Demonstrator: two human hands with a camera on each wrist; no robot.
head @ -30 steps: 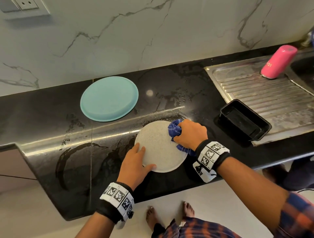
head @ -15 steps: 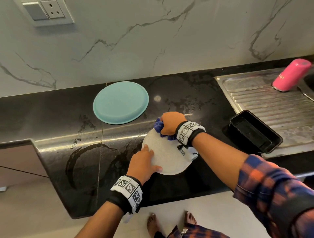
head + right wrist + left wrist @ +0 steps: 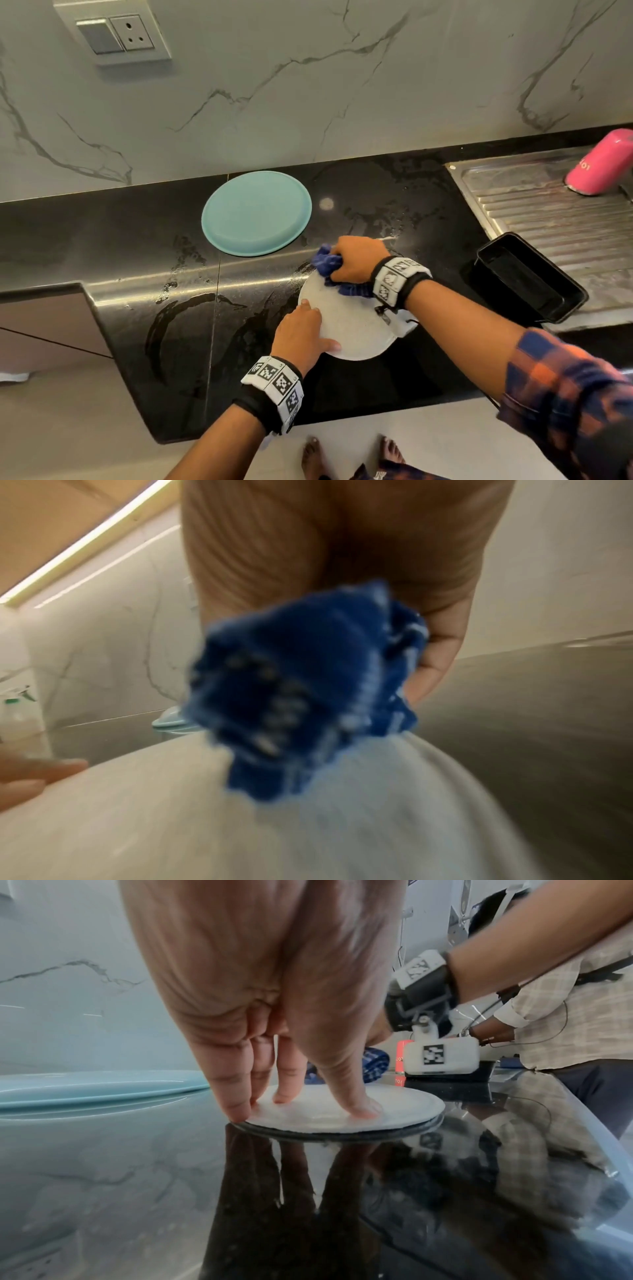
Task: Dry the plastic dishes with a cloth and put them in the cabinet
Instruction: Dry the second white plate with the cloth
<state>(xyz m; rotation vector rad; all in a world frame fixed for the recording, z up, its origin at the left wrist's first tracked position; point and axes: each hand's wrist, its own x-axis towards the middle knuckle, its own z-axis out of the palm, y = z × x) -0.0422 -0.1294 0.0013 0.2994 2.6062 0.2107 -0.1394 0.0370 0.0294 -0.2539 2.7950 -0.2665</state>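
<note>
A white plastic plate (image 3: 356,329) lies upside down on the black counter near its front edge. My left hand (image 3: 301,329) presses straight fingers on the plate's near left rim, and the fingertips (image 3: 363,1110) rest on the white plate (image 3: 342,1110). My right hand (image 3: 352,262) grips a bunched blue cloth (image 3: 327,265) against the plate's far edge. In the right wrist view the blue cloth (image 3: 308,685) sits on the white plate (image 3: 240,818). A light blue plate (image 3: 257,212) lies upside down behind, to the left.
A black rectangular tray (image 3: 527,277) sits at the steel drainboard's (image 3: 561,222) near corner, with a pink bottle (image 3: 599,164) lying at its back. Water streaks mark the counter (image 3: 171,308). A second person (image 3: 561,1031) stands to the right. A wall socket (image 3: 116,37) is above.
My right hand with the cloth swept from the plate's right side to its far edge and on toward the left. My left hand stayed on the near rim.
</note>
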